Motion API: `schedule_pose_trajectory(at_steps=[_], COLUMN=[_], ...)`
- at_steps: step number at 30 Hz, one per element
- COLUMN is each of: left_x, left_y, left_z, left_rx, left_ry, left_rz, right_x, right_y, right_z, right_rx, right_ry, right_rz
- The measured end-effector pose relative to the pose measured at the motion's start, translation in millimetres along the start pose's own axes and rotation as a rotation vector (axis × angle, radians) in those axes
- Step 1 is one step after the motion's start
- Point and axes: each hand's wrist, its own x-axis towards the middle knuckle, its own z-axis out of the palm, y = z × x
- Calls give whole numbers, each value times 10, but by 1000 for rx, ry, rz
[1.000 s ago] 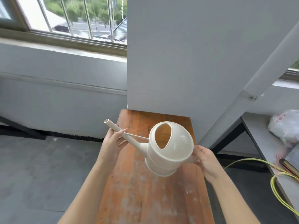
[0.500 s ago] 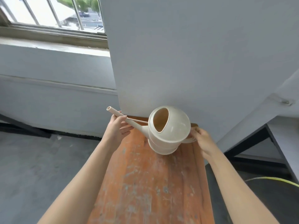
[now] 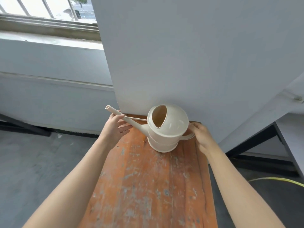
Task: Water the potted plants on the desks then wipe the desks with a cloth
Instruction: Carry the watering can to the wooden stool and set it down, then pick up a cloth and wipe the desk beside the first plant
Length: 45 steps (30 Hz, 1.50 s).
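Cream plastic watering can (image 3: 166, 129) sits at the far end of a worn orange wooden bench (image 3: 148, 186), close to a grey wall (image 3: 189, 55). Its base seems to touch the wood, but I cannot tell this for sure. The left hand (image 3: 115, 129) curls its fingers around the long spout (image 3: 121, 116). The right hand (image 3: 199, 134) grips the handle (image 3: 189, 137) at the back of the can. A yellow hose (image 3: 279, 180) lies on the floor at the right.
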Motion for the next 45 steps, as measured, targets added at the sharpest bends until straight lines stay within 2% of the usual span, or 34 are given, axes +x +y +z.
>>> schedule_pose_trajectory(at_steps=[5,10,12,21,25,28,31,36,39,42,45], left_x=[-22,-217,-458,-2037,-2707,-3211,-3776,-4676,-5162,-5653,-6060], left_y=[-10,-64,-143,-716,-1040,-1340,-1681,-2368,-2883,-3265,-3467], left_z=[-16,-93,-231,-1184,-1648,-1962,-2195,-2185,-1851,-1526,-1448], left_rx=[44,149,202,423,460,420,379,252,221,356,363], left_ry=[-17,81,82,172,269,384,576,903,929,878,939], left_rz=[1,-11,22,172,191,148,109,12,-77,-156,-183], right_x=[-5,-252,-514,-2099,-2691,-2992,-3321,-4009,-4411,-4748,-5022], right_y=[-5,-106,-114,406,687,876,1058,1453,1746,2034,2277], right_z=[13,-11,-32,40,203,331,508,784,787,717,706], right_rx=[16,58,-4,-497,-569,-608,-615,-653,-694,-744,-887], right_ry=[28,224,252,105,24,-56,-177,-593,-809,-923,-1057], right_rz=[6,-27,-61,-140,-207,-244,-322,-437,-490,-462,-462])
